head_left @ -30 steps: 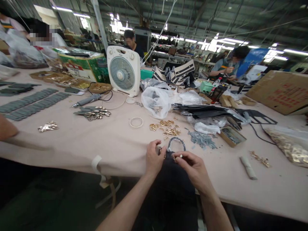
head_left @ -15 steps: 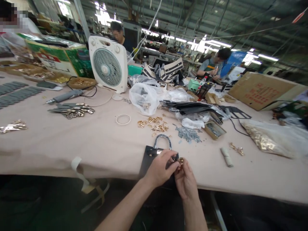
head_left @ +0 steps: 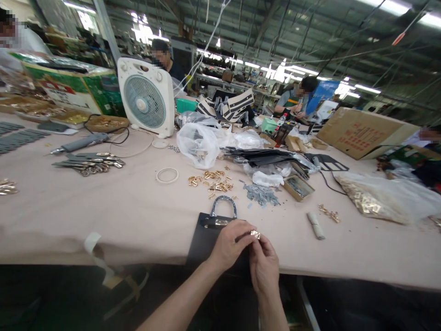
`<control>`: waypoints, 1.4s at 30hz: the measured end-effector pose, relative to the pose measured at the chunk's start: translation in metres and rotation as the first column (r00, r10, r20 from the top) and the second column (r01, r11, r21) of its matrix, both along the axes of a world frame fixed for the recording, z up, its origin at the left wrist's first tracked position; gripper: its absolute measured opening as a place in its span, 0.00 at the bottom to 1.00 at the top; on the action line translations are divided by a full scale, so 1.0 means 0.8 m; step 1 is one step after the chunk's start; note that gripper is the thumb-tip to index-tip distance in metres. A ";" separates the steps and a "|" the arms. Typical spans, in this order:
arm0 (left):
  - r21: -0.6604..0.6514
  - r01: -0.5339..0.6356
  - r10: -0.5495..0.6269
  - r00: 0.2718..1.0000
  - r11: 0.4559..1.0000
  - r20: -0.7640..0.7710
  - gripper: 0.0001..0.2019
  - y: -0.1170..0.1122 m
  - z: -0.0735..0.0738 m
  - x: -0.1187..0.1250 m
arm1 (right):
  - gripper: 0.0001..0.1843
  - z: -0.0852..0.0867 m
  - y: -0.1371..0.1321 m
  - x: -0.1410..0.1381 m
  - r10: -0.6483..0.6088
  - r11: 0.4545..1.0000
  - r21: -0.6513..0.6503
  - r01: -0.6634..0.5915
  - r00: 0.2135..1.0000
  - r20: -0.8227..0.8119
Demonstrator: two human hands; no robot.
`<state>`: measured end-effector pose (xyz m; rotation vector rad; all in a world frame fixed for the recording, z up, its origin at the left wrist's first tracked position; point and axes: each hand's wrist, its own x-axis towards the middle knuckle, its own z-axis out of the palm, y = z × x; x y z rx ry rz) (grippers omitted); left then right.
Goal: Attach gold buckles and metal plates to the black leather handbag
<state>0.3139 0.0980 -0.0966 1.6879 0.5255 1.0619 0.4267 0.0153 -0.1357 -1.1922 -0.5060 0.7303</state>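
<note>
A black handbag (head_left: 201, 239) lies at the table's front edge, its arched handle (head_left: 223, 199) wrapped in clear plastic. Over its right side, both my hands meet at a small, shiny gold metal fitting (head_left: 255, 234). The thumb and fingers of my left hand (head_left: 228, 243) are closed on the fitting's left side. From below and the right, my right hand (head_left: 264, 264) pinches the same piece. My hands hide the bag's right part, and the fitting's exact kind is unclear. Past the handle lie loose gold fittings (head_left: 217, 181) in a scattered pile.
A white box fan (head_left: 146, 99) stands at back left, near a grey corded tool (head_left: 81, 142) and metal-ended straps (head_left: 87, 163). Grey scraps (head_left: 262, 195), a rolled piece (head_left: 315, 225) and a plastic bag of fittings (head_left: 374, 202) lie rightward. Co-workers sit beyond the table.
The view has shifted, so the table's things appear further left. The gold fitting has turned in my fingers and now shows a bright flat face. Both hands remain together over the bag.
</note>
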 end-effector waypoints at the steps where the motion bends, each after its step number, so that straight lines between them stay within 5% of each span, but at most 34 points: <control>1: 0.012 0.009 -0.009 1.000 1.000 0.003 0.11 -0.001 -0.002 0.001 | 0.15 0.001 -0.003 0.003 -0.017 1.000 -0.021 0.019 0.994 0.110; 5: 0.039 -0.007 0.007 1.000 0.999 0.005 0.10 -0.005 -0.008 0.001 | 0.13 0.009 -0.018 0.014 -0.120 0.992 0.027 0.120 0.893 0.434; 16: 0.137 0.061 -0.063 0.998 0.989 0.014 0.09 -0.006 -0.012 0.002 | 0.06 0.006 -0.028 0.038 -0.132 0.990 0.117 0.072 0.746 0.653; 26: 0.205 0.043 -0.032 0.998 0.978 -0.056 0.12 -0.011 -0.016 0.004 | 0.05 0.023 -0.027 0.055 0.106 0.994 -0.040 -0.101 0.816 0.569; 38: 0.089 0.098 -0.085 0.987 0.991 -0.139 0.08 -0.008 -0.010 0.002 | 0.05 0.014 -0.030 0.052 0.012 0.994 0.069 -0.087 0.702 0.712; 42: 0.082 0.078 -0.067 0.990 0.994 -0.125 0.09 -0.007 -0.012 0.002 | 0.04 0.015 -0.032 0.054 0.024 0.997 0.038 -0.070 0.721 0.692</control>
